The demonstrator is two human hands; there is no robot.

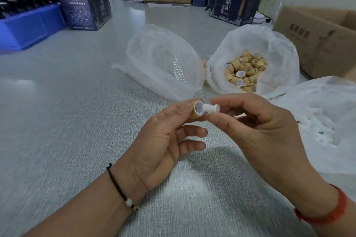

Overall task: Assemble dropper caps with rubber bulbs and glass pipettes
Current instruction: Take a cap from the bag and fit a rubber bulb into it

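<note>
Grey counter (77,121) with bags and boxes.
Three plastic bags: pipettes (163,59), tan caps (252,63), white bulbs (323,121); cardboard box (317,40) right, blue bin (28,27) far left.

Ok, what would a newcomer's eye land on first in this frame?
The two hands at centre: the left hand holds a tan cap while the right hand pinches a white bulb at its open mouth. Behind them, an open bag full of caps sits right of centre.
</note>
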